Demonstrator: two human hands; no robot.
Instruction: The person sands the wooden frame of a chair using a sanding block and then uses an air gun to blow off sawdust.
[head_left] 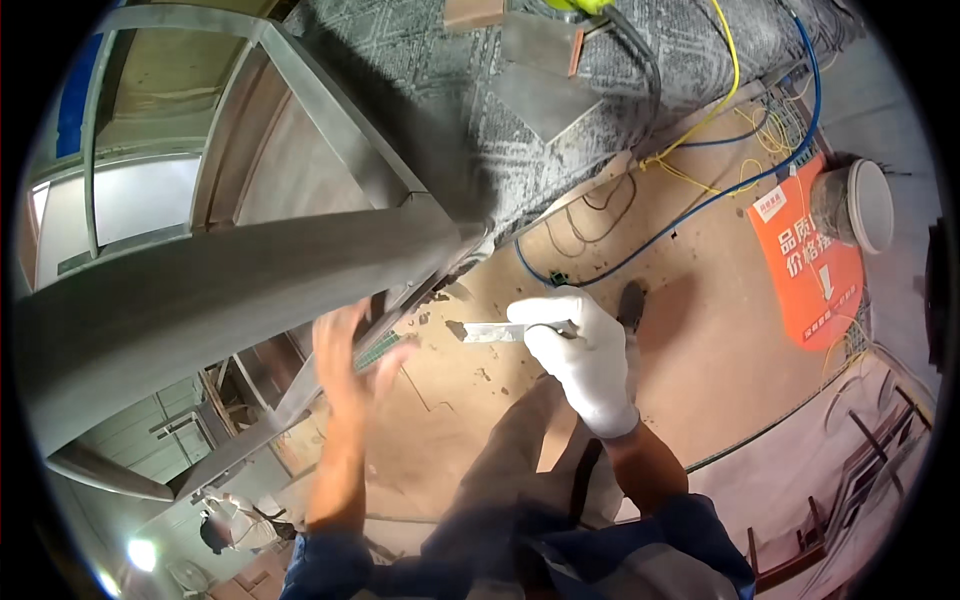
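Right hand (580,350), in a white glove, seen near the middle of the view; a flat metal strip (492,333) is gripped in it, fingers and thumb closed around one end, the free end pointed left, toward the frame. The strip is held over the tan floor (720,370), apart from the metalwork; its exact kind cannot be told. Left hand (345,355), bare, blurred: thumb set apart from the fingers, hand partly open, nothing seen in its hold. It is placed beside the lower edge of a large grey metal frame (230,290); whether the edge is touched cannot be told. The left side of the view is filled by the frame, its thick beam slanted across. Beyond the beam's end, a desk (520,175) is covered with grey patterned cloth; two metal plates (545,100) are laid there, near a bright yellow-green object (580,5) that is cut off at the upper edge. A yellow cable (735,60) and a blue hose (690,212) are strung past the desk's right side and over the floor. At far right, an orange printed sheet (805,260) is noted, with a whitish bucket (870,205) just beside it. Another person (238,520) is seen at lower left, well apart.
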